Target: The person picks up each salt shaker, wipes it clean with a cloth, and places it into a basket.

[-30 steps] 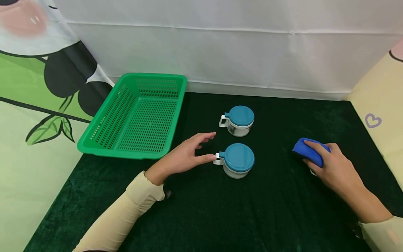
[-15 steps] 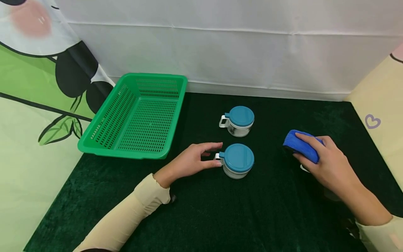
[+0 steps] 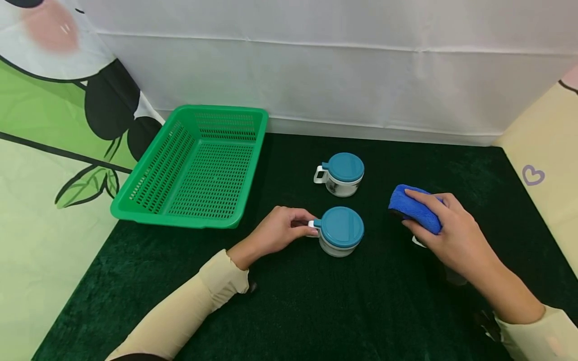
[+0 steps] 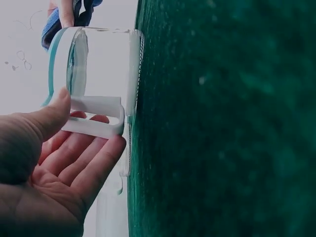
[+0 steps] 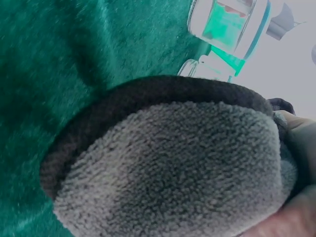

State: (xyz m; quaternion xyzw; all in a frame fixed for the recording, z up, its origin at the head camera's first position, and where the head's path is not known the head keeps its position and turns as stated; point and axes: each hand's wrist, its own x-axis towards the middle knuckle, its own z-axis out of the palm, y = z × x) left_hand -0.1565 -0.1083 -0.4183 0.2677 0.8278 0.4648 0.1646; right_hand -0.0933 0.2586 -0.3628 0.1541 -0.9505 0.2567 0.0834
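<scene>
My left hand (image 3: 277, 233) holds the white handle (image 4: 96, 129) of the nearer seasoning jar (image 3: 341, 235), thumb on top and fingers curled beneath. This jar is clear and upright, with a blue lid (image 3: 342, 226). Behind it stands a matching seasoning jar (image 3: 344, 175), its handle also facing left. To the right of the jars, my right hand (image 3: 451, 238) grips a fuzzy blue cloth (image 3: 417, 208) between thumb and fingers, close over the table. Dark edging (image 5: 163, 89) runs along the cloth, which looks greyish in the right wrist view.
A green perforated basket (image 3: 235, 220) sits at the back left of the table. Dark green velvety fabric (image 3: 316, 311) covers the tabletop. A white sheet (image 3: 334, 80) hangs along the back, with printed panels at both sides.
My left hand has moved right and closed on the nearer jar's handle. My right hand has carried the blue cloth left toward the jars, which stay in place.
</scene>
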